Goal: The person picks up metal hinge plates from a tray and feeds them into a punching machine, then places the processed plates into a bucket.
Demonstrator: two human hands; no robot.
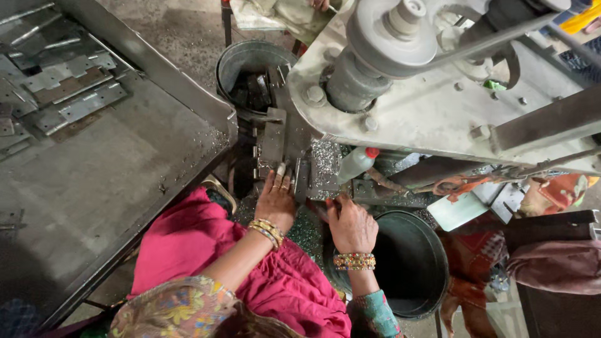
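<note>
The left hand (275,199) lies flat on a small metal piece (273,143) under the big press machine (438,94), fingers stretched out, gripping nothing. The right hand (352,225) is curled by the dark bucket (413,263); I cannot tell if it holds anything. The press could pinch the fingers, since they are so close.

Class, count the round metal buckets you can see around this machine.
2. One grey bucket stands beyond the machine at top centre; one dark bucket sits beside the right hand. Others may be hidden beneath the machine.
</note>
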